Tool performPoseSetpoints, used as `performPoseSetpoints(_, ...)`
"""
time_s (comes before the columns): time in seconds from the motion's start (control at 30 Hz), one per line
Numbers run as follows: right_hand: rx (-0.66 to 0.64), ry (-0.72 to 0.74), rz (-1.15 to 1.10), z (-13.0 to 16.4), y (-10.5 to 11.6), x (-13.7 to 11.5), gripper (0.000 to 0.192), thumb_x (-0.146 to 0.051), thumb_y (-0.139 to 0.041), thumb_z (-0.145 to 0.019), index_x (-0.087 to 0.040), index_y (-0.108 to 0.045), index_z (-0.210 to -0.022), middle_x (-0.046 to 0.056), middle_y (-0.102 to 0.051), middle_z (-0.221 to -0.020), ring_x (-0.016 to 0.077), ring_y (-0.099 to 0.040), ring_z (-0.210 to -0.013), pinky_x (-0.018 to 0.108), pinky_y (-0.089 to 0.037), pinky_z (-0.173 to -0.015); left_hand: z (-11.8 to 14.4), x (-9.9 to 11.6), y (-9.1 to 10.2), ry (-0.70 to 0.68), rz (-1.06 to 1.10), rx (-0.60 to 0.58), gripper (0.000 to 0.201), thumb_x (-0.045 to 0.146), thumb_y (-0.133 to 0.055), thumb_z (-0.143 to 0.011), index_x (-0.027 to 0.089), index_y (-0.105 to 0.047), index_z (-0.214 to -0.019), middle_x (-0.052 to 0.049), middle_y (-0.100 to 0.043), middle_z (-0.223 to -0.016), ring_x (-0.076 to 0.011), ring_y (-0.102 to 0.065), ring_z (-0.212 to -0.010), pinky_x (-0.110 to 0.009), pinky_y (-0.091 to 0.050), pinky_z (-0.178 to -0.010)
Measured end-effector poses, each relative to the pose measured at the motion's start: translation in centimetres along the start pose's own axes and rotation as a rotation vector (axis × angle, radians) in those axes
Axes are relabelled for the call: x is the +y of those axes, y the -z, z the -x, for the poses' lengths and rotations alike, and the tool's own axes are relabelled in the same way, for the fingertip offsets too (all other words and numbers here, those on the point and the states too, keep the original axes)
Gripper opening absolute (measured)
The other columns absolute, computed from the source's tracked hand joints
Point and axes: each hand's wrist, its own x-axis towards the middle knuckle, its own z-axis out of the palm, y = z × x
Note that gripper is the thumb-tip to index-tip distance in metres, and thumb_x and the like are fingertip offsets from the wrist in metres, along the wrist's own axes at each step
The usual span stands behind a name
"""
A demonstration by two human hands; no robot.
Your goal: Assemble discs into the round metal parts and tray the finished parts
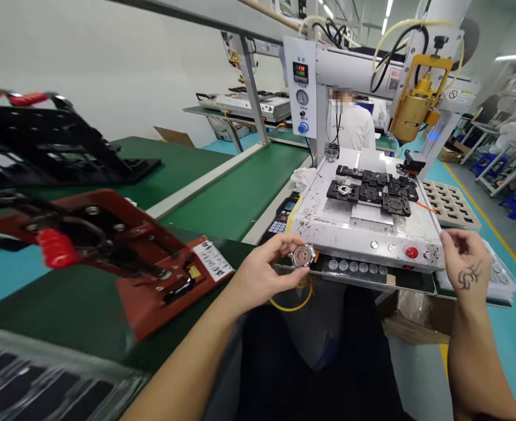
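My left hand (269,272) pinches a metal watch case (303,255) by its rim between thumb and fingers, in front of the white bench machine (328,228). The case is round, with a shiny outer ring and a pinkish-brown inside. My right hand (466,263) is at the machine's right front corner, its fingers curled in and closed; whatever they may hold is hidden. On the machine's bed lies a black fixture (378,193) of several plates, with a ring-shaped metal part (344,189) in its left plate. Above it hangs a gold-coloured dispensing head (411,114).
A red toggle press (152,298) stands on the green bench at left. Below the machine's front edge lies a strip of round clear pieces (353,266). A beige slotted tray (453,204) sits at right. Behind the machine is a person in white (352,126).
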Motion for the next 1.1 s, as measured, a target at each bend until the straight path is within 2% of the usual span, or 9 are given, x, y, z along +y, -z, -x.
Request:
performPoseSetpoints(0.13,-0.002,-0.054,0.109,4.2,0.3,4.5,0.05,-0.07,-0.074,-0.089,-0.021,-0.066,-0.088,0.006,-0.062,-0.086,0.0264,-0.056,-0.085,0.042,-0.047,-0.083,0.6,-2.1,-3.5,0.09,0.049,-0.144,0.041,0.033,-0.082,-0.08,0.022,-0.066,-0.117,-0.004,-0.077,-0.101,-0.022,-0.074,-0.095,-0.037,-0.061,-0.09)
performPoseSetpoints(0.2,0.001,-0.058,0.115,5.2,-0.6,4.7,0.051,-0.072,-0.072,-0.089,-0.021,-0.064,-0.087,0.006,-0.061,-0.086,0.0268,-0.056,-0.086,0.044,-0.047,-0.084,0.1,-2.9,-6.5,0.091,0.058,-0.253,0.041,0.034,-0.083,-0.08,0.023,-0.067,-0.116,-0.004,-0.078,-0.106,-0.0227,-0.074,-0.099,-0.037,-0.06,-0.093)
performPoseSetpoints(0.3,0.009,-0.049,0.077,6.7,-1.3,3.0,0.041,-0.062,-0.069,-0.096,-0.022,-0.065,-0.09,0.007,-0.065,-0.088,0.0261,-0.059,-0.084,0.042,-0.05,-0.083,-1.0,-4.1,-11.7,0.023,0.055,-0.444,0.042,0.033,-0.084,-0.081,0.024,-0.067,-0.118,-0.007,-0.078,-0.126,-0.0257,-0.074,-0.115,-0.039,-0.056,-0.106)
performPoseSetpoints(0.4,-0.239,-0.002,-0.012,9.1,-1.5,1.0,0.034,-0.05,-0.06,-0.105,-0.024,-0.069,-0.087,0.008,-0.072,-0.082,0.0248,-0.065,-0.077,0.04,-0.053,-0.079,-2.3,-5.6,-16.3,-0.091,-0.064,-0.58,0.04,0.028,-0.084,-0.081,0.022,-0.066,-0.116,-0.014,-0.069,-0.147,-0.0325,-0.066,-0.136,-0.042,-0.05,-0.117)
performPoseSetpoints(0.47,-0.404,0.028,-0.06,10.7,-1.7,0.4,0.034,-0.046,-0.057,-0.107,-0.024,-0.072,-0.086,0.008,-0.074,-0.079,0.0237,-0.066,-0.073,0.039,-0.054,-0.076,-2.9,-6.6,-18.1,-0.133,-0.155,-0.603,0.038,0.024,-0.084,-0.079,0.02,-0.066,-0.113,-0.018,-0.067,-0.149,-0.0374,-0.063,-0.14,-0.047,-0.05,-0.118)
performPoseSetpoints(0.57,-0.474,0.032,-0.086,12.7,-1.8,0.9,0.034,-0.044,-0.055,-0.108,-0.023,-0.073,-0.089,0.006,-0.074,-0.078,0.0218,-0.067,-0.069,0.036,-0.055,-0.072,-2.8,-7.9,-18.6,-0.147,-0.175,-0.61,0.041,0.022,-0.084,-0.078,0.02,-0.066,-0.115,-0.019,-0.062,-0.155,-0.0398,-0.055,-0.149,-0.051,-0.045,-0.124)
performPoseSetpoints(0.7,-0.514,0.03,-0.091,14.1,-2.0,1.9,0.029,-0.04,-0.054,-0.11,-0.022,-0.074,-0.098,0.006,-0.074,-0.083,0.0223,-0.069,-0.072,0.036,-0.057,-0.073,-0.9,-8.7,-17.2,-0.187,-0.135,-0.67,0.037,0.023,-0.083,-0.082,0.022,-0.065,-0.115,-0.015,-0.052,-0.167,-0.0338,-0.038,-0.163,-0.052,-0.03,-0.136)
performPoseSetpoints(0.87,-0.613,0.128,-0.089,14.2,-3.9,2.0,0.027,-0.035,-0.054,-0.11,-0.025,-0.077,-0.12,0.013,-0.075,-0.112,0.03,-0.071,-0.105,0.045,-0.058,-0.096,0.2,-8.5,-16.7,-0.195,-0.111,-0.652,0.035,0.023,-0.08,-0.085,0.022,-0.065,-0.116,-0.015,-0.054,-0.166,-0.0305,-0.041,-0.162,-0.053,-0.026,-0.138)
performPoseSetpoints(1.1,-0.688,0.271,-0.046,14.6,-6.1,4.2,0.032,-0.033,-0.057,-0.11,-0.025,-0.078,-0.132,0.015,-0.077,-0.115,0.032,-0.068,-0.105,0.048,-0.055,-0.092,-0.3,-8.2,-17.0,-0.161,-0.079,-0.644,0.034,0.02,-0.08,-0.083,0.023,-0.065,-0.114,-0.014,-0.058,-0.163,-0.0293,-0.042,-0.161,-0.052,-0.029,-0.137)
